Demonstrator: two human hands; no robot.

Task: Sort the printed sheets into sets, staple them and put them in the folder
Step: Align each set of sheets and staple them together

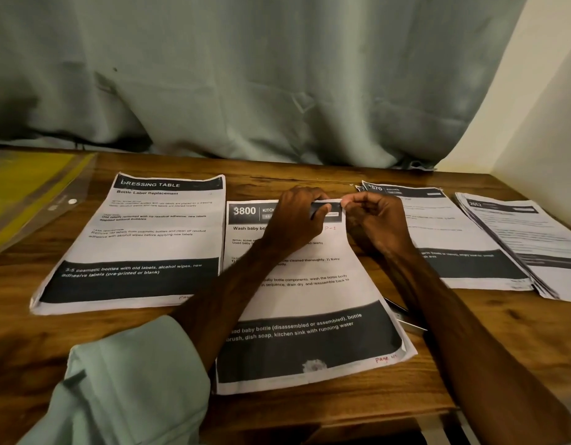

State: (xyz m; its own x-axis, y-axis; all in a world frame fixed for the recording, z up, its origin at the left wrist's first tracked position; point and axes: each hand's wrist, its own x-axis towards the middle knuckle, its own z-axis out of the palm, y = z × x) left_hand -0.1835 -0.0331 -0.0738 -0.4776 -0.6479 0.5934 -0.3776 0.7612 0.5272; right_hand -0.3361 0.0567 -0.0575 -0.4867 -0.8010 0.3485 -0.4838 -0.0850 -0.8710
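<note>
Several sets of printed sheets lie on the wooden table [309, 178]. The middle set headed "3800" [309, 293] lies in front of me. My left hand [297, 220] pinches its top edge with thumb and fingers. My right hand [374, 223] pinches the same top right corner, fingers curled. To the left lies the "Dressing Table" set [139, 245]. Two more sets lie to the right: one under my right forearm [454, 239] and a thicker stack [528, 239] at the far right. A metal stapler [406, 319] pokes out from under the middle set. The yellow clear folder [24, 191] lies at the far left.
A grey-green curtain [245, 85] hangs behind the table and a pale wall [540, 117] closes the right side. The table's front edge runs just below the middle set.
</note>
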